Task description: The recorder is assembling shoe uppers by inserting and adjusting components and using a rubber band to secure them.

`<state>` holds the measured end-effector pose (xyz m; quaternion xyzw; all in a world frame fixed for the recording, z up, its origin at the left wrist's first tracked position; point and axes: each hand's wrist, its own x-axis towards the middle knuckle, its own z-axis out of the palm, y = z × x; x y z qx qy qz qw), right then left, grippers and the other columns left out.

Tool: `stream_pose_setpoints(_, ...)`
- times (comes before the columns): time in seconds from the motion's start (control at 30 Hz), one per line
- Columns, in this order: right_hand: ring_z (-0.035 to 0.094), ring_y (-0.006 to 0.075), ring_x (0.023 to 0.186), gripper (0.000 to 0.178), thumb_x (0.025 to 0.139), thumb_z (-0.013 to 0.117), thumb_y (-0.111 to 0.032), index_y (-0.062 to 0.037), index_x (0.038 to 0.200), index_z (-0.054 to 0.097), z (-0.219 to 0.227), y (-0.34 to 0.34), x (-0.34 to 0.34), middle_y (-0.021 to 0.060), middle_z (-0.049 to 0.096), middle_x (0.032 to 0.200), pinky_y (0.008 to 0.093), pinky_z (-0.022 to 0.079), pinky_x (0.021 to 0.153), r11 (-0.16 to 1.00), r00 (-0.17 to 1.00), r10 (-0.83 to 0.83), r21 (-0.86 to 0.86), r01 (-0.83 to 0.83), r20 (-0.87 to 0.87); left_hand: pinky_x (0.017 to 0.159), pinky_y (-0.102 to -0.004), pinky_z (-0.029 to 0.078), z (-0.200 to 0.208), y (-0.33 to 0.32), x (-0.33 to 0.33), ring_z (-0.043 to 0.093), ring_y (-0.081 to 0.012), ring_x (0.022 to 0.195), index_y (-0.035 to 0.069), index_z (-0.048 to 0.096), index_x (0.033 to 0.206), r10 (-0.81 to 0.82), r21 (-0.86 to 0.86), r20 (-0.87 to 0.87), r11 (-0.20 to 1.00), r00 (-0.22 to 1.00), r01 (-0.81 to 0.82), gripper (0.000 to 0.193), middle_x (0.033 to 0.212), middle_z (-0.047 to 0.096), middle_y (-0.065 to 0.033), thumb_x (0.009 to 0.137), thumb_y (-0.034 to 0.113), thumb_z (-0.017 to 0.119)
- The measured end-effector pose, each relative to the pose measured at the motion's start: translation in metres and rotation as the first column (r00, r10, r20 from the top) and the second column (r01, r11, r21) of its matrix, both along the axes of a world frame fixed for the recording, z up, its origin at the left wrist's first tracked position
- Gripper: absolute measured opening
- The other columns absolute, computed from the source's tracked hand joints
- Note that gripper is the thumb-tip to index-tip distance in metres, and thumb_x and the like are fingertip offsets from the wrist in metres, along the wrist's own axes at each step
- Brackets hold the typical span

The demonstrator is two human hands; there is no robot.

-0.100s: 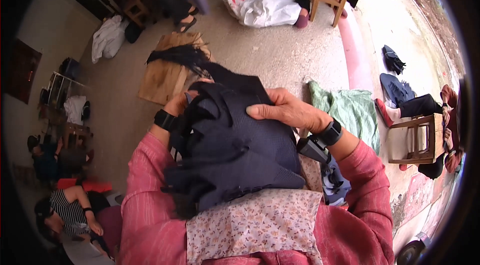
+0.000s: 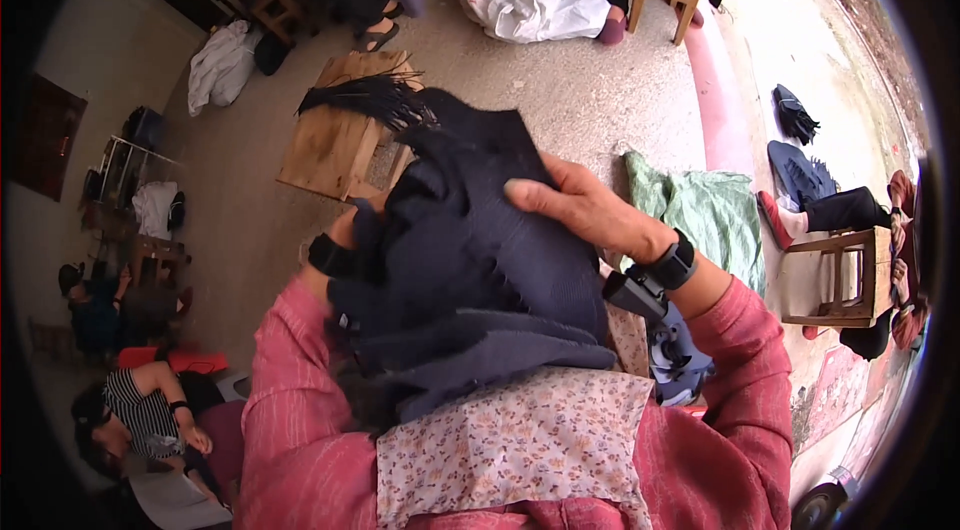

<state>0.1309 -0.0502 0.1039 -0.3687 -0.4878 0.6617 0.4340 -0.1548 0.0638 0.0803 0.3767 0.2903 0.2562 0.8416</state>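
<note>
A dark navy fringed scarf (image 2: 470, 200) is bunched in folds between my hands, above my floral apron (image 2: 510, 440). Its black fringe (image 2: 365, 100) spreads out at the far left end, in front of the wooden stool. My right hand (image 2: 595, 215) grips the scarf's right edge, thumb on top and fingers underneath. On the other side my left hand (image 2: 350, 223) is at the scarf's left edge; folds cover most of its fingers. Loose layers of the scarf hang toward my lap.
Ahead lies a low wooden stool (image 2: 325, 155). A green cloth (image 2: 700, 215) is to the right, near another wooden stool (image 2: 840, 275) where a person sits. White sacks (image 2: 540, 0) rest on the floor farther off. Other people sit around, one in a striped top (image 2: 140, 410) at lower left.
The scarf's folds have shifted, and a wide layer now lies across its near side. My left thumb, seen before, is now covered. My right hand keeps its hold.
</note>
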Motion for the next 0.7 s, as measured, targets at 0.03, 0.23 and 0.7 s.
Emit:
stream_pose_setpoints(0.03, 0.059, 0.0101, 0.099, 0.052, 0.100, 0.056, -0.035, 0.0026, 0.135, 0.048, -0.009, -0.003, 0.013, 0.0053, 0.063, 0.113, 0.0238, 0.049, 0.086, 0.997, 1.000, -0.001, -0.075, 0.002, 0.020, 0.094, -0.0342, 0.052, -0.001, -0.024, -0.029, 0.063, -0.0242, 0.110, 0.000, 0.059, 0.124, -0.019, 0.015, -0.026, 1.000, 0.999, 0.019, 0.034, 0.122, 0.064, -0.0122, 0.098, 0.022, 0.057)
stream_pose_setpoints(0.23, 0.034, 0.0214, 0.139, 0.080, 0.097, 0.056, -0.046, -0.0042, 0.155, 0.018, -0.056, -0.069, 0.048, 0.0163, 0.038, 0.150, 0.0338, 0.030, 0.113, 0.988, 0.996, 0.057, -0.138, -0.067, -0.073, 0.095, -0.0344, 0.051, 0.000, -0.034, -0.038, 0.062, -0.0244, 0.111, 0.001, 0.058, 0.126, -0.066, 0.161, -0.112, 0.983, 0.992, 0.083, 0.035, 0.123, 0.063, -0.0121, 0.098, 0.022, 0.057)
stream_pose_setpoints(0.7, 0.036, 0.0375, 0.139, 0.127, 0.063, 0.091, -0.039, 0.0034, 0.152, 0.011, -0.039, -0.117, 0.010, 0.0300, 0.033, 0.148, 0.0379, 0.028, 0.117, 0.950, 0.901, -0.140, 0.314, 0.005, 0.410, 0.097, -0.0348, 0.049, 0.015, -0.146, -0.051, 0.059, -0.0249, 0.115, 0.001, 0.055, 0.129, -0.093, 0.557, -0.371, 0.774, 0.924, 0.301, 0.037, 0.127, 0.060, -0.0120, 0.098, 0.021, 0.056)
